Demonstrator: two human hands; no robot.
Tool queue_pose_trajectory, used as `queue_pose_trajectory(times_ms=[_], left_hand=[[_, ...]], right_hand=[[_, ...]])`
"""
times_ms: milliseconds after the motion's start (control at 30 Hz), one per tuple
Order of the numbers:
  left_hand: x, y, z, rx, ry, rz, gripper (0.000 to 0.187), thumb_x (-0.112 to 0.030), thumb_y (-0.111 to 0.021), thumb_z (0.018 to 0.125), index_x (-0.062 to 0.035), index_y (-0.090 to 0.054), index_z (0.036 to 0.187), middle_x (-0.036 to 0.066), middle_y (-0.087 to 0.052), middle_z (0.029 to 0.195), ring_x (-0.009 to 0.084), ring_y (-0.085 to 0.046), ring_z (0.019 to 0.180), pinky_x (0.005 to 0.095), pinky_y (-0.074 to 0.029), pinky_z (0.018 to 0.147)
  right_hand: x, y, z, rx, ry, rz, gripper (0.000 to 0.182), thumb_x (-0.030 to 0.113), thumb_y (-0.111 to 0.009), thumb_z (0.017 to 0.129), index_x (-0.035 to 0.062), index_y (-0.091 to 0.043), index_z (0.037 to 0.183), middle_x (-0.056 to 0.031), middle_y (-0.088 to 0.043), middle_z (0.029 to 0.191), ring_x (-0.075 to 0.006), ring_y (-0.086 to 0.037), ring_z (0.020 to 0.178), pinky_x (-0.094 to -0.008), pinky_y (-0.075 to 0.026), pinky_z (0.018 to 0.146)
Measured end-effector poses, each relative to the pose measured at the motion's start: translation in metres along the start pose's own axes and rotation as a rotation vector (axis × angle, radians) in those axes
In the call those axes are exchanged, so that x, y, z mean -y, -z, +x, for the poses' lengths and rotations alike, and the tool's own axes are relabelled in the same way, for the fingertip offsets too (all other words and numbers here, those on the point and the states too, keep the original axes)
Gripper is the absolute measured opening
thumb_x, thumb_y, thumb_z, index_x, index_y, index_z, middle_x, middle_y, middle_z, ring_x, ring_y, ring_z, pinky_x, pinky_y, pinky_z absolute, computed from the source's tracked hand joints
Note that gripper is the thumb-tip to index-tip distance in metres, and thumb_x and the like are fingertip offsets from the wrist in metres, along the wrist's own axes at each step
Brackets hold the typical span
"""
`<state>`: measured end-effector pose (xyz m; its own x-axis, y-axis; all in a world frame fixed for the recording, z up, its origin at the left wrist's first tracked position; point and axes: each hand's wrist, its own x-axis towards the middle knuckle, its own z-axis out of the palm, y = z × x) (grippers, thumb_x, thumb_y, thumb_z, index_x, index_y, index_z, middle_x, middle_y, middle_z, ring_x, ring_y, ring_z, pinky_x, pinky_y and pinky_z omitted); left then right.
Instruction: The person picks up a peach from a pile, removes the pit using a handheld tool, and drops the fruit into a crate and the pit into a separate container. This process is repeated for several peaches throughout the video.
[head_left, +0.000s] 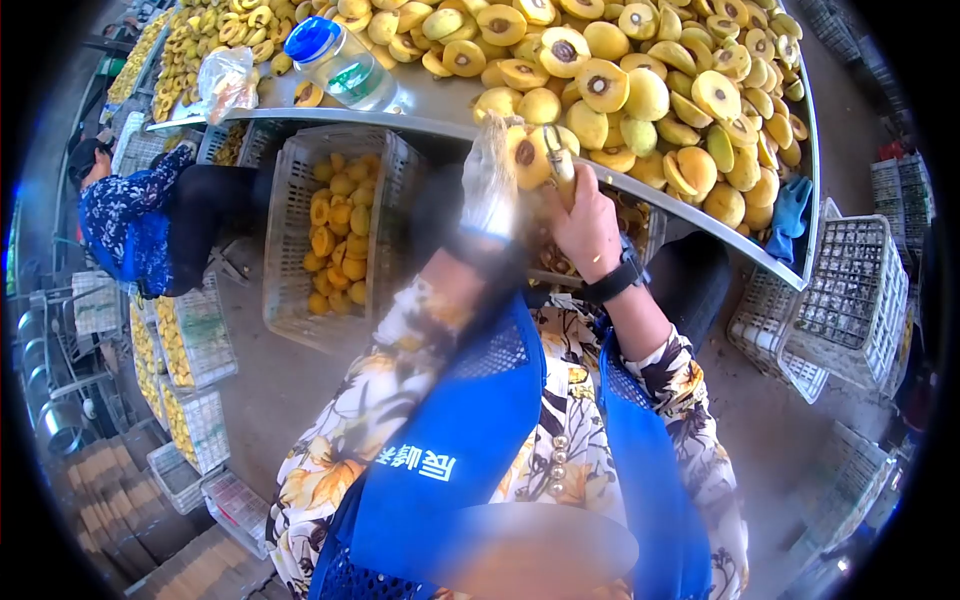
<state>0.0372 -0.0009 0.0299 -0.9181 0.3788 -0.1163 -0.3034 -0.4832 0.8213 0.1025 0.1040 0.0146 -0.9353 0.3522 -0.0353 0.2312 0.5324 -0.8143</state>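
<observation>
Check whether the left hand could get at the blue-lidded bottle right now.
Probably yes: bare tabletop lies between the left hand and the bottle, though it would likely have to release the yellow fruit first.

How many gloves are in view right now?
2 that I can make out: a white glove on the left hand, and a blue glove at the near right corner of the table. Others may be hidden.
</observation>
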Motion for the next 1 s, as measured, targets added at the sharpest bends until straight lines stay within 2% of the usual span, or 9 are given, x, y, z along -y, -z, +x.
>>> queue_pose_trajectory(times_ms=[33,133,200,367,467,500,700,833,1000], left_hand=[[0.004,0.0,0.0,-0.055,-0.016,0.065,0.046,-0.043,-0.035,0.095,-0.0026,-0.052,0.111,0.006,-0.056,0.101,0.0129,-0.052,0.092,0.0256,-0.044,0.081],[0.012,-0.004,0.006,-0.174,-0.079,0.195,0.044,-0.04,-0.037,0.095,-0.0014,-0.053,0.111,0.006,-0.056,0.103,0.013,-0.052,0.093,0.0257,-0.044,0.081],[0.013,-0.009,0.004,-0.219,-0.117,0.185,0.042,-0.037,-0.04,0.095,-0.0003,-0.053,0.112,0.006,-0.056,0.104,0.0126,-0.053,0.093,0.0252,-0.044,0.08],[0.023,-0.008,0.003,-0.198,-0.169,0.177,0.037,-0.029,-0.045,0.094,0.0014,-0.053,0.113,0.006,-0.057,0.104,0.0107,-0.053,0.09,0.0231,-0.045,0.077],[0.023,-0.013,0.0,-0.174,-0.229,0.228,0.034,-0.026,-0.047,0.093,0.0009,-0.054,0.111,0.006,-0.058,0.101,0.0096,-0.054,0.084,0.0222,-0.046,0.073],[0.023,-0.014,0.0,-0.159,-0.241,0.225,0.033,-0.026,-0.048,0.093,0.0007,-0.055,0.111,0.006,-0.059,0.099,0.0092,-0.054,0.081,0.0219,-0.046,0.071],[0.009,-0.002,0.007,-0.041,0.064,0.225,0.024,-0.019,-0.054,0.089,0.001,-0.061,0.1,0.003,-0.062,0.084,0.0064,-0.053,0.063,0.0204,-0.045,0.057],[0.011,0.02,0.024,0.001,0.103,0.409,0.021,-0.014,-0.055,0.086,0.0042,-0.061,0.096,0.007,-0.064,0.084,0.0089,-0.057,0.07,0.0196,-0.046,0.06],[0.023,0.011,0.014,-0.113,-0.095,0.179,0.024,-0.017,-0.054,0.089,0.0022,-0.059,0.101,0.007,-0.062,0.089,0.0096,-0.057,0.076,0.0205,-0.046,0.066]], right_hand=[[0.007,0.004,-0.007,0.031,0.099,-0.09,0.037,0.021,-0.059,0.08,-0.0008,-0.044,0.105,-0.027,-0.058,0.075,-0.0441,-0.056,0.076,-0.0465,-0.046,0.065],[0.008,0.004,-0.009,0.122,-0.005,-0.186,0.036,0.016,-0.057,0.079,-0.0007,-0.041,0.107,-0.0261,-0.058,0.073,-0.0442,-0.056,0.073,-0.0483,-0.045,0.064],[0.012,0.005,-0.01,0.093,0.047,-0.205,0.031,0.013,-0.056,0.077,-0.0003,-0.039,0.099,-0.0254,-0.057,0.07,-0.0444,-0.055,0.07,-0.0503,-0.043,0.061],[0.011,0.001,-0.014,0.095,-0.02,-0.182,0.026,0.011,-0.056,0.075,-0.0007,-0.036,0.089,-0.0253,-0.056,0.067,-0.0445,-0.055,0.068,-0.0512,-0.042,0.06],[0.007,-0.006,-0.021,0.093,-0.034,-0.175,0.022,0.014,-0.044,0.083,-0.0039,-0.041,0.097,-0.0246,-0.057,0.067,-0.0438,-0.057,0.069,-0.0498,-0.045,0.063],[0.005,-0.007,-0.022,0.09,0.0,-0.14,0.021,0.011,-0.046,0.08,-0.0034,-0.039,0.094,-0.0252,-0.056,0.066,-0.0443,-0.056,0.068,-0.0502,-0.044,0.062],[-0.007,-0.009,-0.024,0.126,0.07,-0.039,0.022,0.005,-0.051,0.073,-0.0036,-0.036,0.087,-0.0265,-0.054,0.063,-0.045,-0.054,0.065,-0.051,-0.041,0.059],[-0.013,-0.008,-0.02,0.186,0.143,-0.026,0.022,0.004,-0.051,0.073,-0.0045,-0.036,0.087,-0.0265,-0.054,0.064,-0.045,-0.053,0.064,-0.0503,-0.041,0.058],[-0.01,-0.021,-0.021,0.069,0.108,0.029,0.022,0.004,-0.051,0.074,-0.0043,-0.037,0.089,-0.0266,-0.054,0.064,-0.0453,-0.053,0.064,-0.0504,-0.041,0.057]])
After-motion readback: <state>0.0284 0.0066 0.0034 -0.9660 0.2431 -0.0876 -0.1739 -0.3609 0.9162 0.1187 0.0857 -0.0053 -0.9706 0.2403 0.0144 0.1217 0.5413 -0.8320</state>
